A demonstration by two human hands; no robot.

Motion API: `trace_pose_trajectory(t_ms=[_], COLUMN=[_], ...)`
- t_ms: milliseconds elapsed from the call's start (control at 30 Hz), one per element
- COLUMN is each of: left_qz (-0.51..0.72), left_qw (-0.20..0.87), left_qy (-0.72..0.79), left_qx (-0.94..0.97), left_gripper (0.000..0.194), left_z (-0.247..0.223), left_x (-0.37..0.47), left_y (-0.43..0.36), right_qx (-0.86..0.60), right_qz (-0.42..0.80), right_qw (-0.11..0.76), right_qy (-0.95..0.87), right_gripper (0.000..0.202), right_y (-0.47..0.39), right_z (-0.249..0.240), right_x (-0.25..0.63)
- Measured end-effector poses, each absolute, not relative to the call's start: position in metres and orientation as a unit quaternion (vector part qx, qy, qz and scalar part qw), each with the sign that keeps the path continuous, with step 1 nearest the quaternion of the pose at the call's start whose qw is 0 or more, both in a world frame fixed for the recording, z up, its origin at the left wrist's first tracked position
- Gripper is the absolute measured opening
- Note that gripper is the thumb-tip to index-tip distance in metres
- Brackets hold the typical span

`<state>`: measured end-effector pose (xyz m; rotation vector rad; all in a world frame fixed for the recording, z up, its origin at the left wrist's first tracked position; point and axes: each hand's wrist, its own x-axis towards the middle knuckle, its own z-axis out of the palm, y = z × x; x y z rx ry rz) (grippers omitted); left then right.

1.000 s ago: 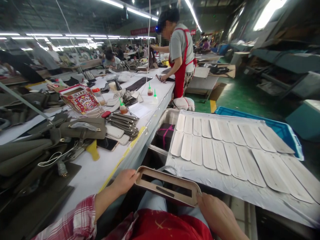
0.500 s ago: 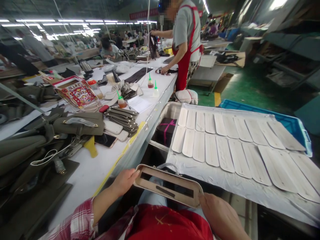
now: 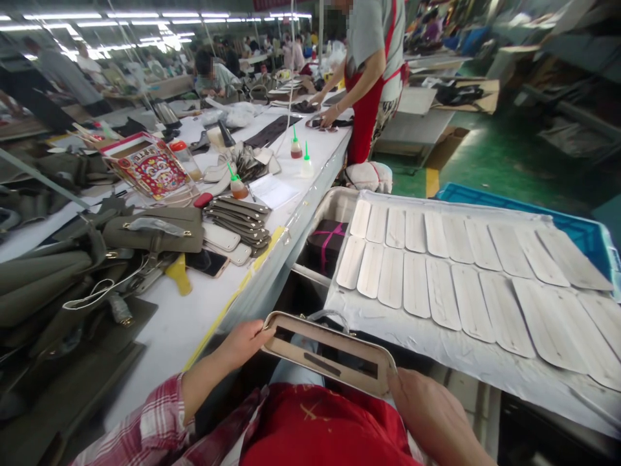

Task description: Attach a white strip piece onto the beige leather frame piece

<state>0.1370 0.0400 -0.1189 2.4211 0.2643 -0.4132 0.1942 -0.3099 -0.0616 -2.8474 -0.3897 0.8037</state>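
Over the lap, just above the red apron (image 3: 325,421), here's the tan-lined frame (image 3: 334,342), long and shallow, open side tipped up at the wearer, and both hands are on it! The left hand (image 3: 245,349) pinches one short end, thumb across the rim, fingers mostly lost behind; the right hand (image 3: 424,395) closes round the opposite end, and exactly how its fingers sit is hidden. No wide-open palm on either side. How does it handle? Light, I'd judge, given that loose-looking end hold, and stiff too: the rim keeps its rounded corners with nothing under the middle. The weak spot should be the base, where a long slot lets the dark show through; press there and it could well bow. The rim looks smooth, perhaps a touch slippery, and the pale lining would likely mark under a dirty thumb. So the two short ends look the place to hold it, fingers outside, thumbs on the edge, well clear of the clear-wrapped handle (image 3: 334,315) arching off the far side.
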Motion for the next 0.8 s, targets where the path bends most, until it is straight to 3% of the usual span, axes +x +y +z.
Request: trace_pose_trajectory(t_ms=[200, 467, 633, 800], left_qz=[-0.166, -0.132, -0.170, -0.205], left_qw=[0.280, 0.315, 0.248, 0.212], left_qy=[0.070, 0.133, 0.139, 0.098], left_qx=[0.943, 0.930, 0.943, 0.951], left_gripper=[0.045, 0.045, 0.039, 0.038], left_z=[-0.113, -0.122, -0.115, -0.110], left_x=[0.142, 0.141, 0.142, 0.148], left_y=[0.041, 0.032, 0.031, 0.031], right_qx=[-0.947, -0.955, -0.956, -0.962], right_qz=[0.283, 0.265, 0.252, 0.238], right_qw=[0.091, 0.074, 0.027, 0.021], right_qy=[-0.126, -0.108, -0.145, -0.133], right_gripper=[0.044, 0.045, 0.037, 0.042], right_y=[-0.312, -0.311, -0.304, -0.309], right_z=[-0.062, -0.061, -0.061, -0.062], right_x=[0.192, 0.199, 0.207, 0.198])
